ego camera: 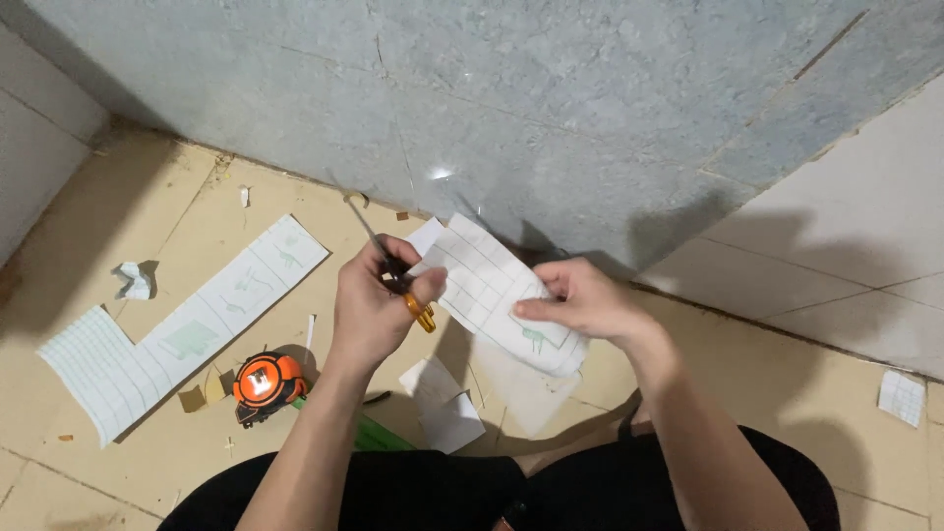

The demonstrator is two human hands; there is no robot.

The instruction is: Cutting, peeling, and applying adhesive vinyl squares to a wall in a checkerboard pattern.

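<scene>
Nearby, tape measure (pixel 265 382) – paper scraps (pixel 444 405), L-shaped sheet (pixel 187 329)

One head-worn camera looks steeply down, close over the hands (pixel 472 300) and floor (pixel 197 206).

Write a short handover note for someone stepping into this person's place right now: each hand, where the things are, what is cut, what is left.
Left hand: holds orange-handled scissors, blades at the sheet's edge.
Right hand: pinches a white gridded paper sheet in the air.
Floor: long L-shaped gridded strip at left, orange-and-black tape measure beside it, small white offcuts below the hands.
Done: some pieces already lie cut.
Left: the held sheet is not yet cut through.
</scene>
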